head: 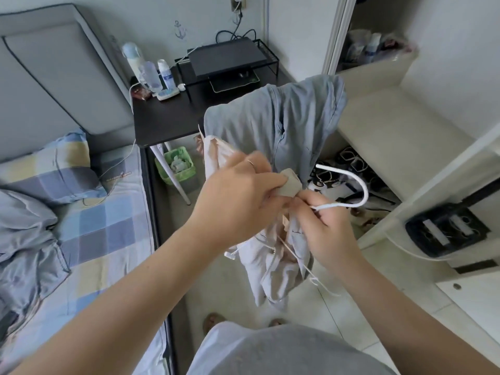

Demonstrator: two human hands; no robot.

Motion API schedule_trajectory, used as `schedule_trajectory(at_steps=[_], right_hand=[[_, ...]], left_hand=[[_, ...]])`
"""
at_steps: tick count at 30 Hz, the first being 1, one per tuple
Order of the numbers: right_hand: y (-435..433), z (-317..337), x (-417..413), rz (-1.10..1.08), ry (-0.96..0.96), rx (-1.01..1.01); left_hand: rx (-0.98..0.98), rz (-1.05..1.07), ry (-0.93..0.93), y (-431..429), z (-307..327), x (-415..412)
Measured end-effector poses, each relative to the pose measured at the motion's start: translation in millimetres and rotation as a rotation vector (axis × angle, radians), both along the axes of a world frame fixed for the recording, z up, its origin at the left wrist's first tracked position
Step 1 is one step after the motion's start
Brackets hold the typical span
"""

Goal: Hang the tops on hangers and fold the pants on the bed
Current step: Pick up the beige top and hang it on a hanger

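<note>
A pale pink-and-grey top [273, 269] hangs in front of me over the floor, bunched around a white hanger [359, 185] whose hook curves out to the right. My left hand [238, 185] pinches the top's collar near the hanger's neck. My right hand [322, 217] grips the hanger's neck together with the fabric. A light blue garment [278, 123] is draped over a chair back just behind. Blue-grey clothing [24, 239] lies crumpled on the bed [108, 234] at the left.
A dark desk [167, 117] with bottles and a black shelf stands behind the chair. A green basket [176, 166] sits under it. An open wardrobe [392, 125] with shoes at its bottom is on the right. A power strip [446, 228] lies at right.
</note>
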State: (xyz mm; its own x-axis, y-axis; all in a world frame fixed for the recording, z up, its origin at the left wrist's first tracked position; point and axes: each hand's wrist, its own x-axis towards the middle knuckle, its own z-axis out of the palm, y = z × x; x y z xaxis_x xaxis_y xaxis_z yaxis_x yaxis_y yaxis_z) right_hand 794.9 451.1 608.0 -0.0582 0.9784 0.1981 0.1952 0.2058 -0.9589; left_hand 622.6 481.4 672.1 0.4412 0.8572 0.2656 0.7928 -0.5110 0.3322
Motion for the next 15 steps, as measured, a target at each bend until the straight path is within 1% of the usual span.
schedule_trajectory(at_steps=[1,2,3,5,7,9,12,15], right_hand=[[1.2,3.1,4.5,0.03,-0.008,0.016],[2.7,6.1,8.7,0.056,-0.029,0.043],[3.4,8.9,12.6,0.071,-0.058,0.072],[4.3,12.3,18.7,0.068,-0.089,0.105],[5.8,14.8,24.2,0.062,-0.076,0.07],[8.9,14.4,34.4,0.067,-0.122,0.036],[12.8,4.3,57.5,0.035,-0.289,-0.02],[13.3,-5.0,67.4,-0.054,-0.331,-0.054]], left_hand=[[0.146,-0.016,0.089,-0.5,0.3,-4.1],[0.22,-0.058,0.131,1.3,0.8,-8.4],[0.242,-0.122,0.155,5.1,0.3,-13.1],[0.145,-0.244,0.176,13.8,-2.2,-20.6],[0.056,-0.27,0.188,15.7,-7.2,-22.8],[0.022,-0.253,0.124,13.5,-15.1,-24.7],[-0.012,-0.188,-0.046,12.1,-24.6,-30.1],[-0.009,-0.146,-0.146,8.2,-28.8,-24.0]])
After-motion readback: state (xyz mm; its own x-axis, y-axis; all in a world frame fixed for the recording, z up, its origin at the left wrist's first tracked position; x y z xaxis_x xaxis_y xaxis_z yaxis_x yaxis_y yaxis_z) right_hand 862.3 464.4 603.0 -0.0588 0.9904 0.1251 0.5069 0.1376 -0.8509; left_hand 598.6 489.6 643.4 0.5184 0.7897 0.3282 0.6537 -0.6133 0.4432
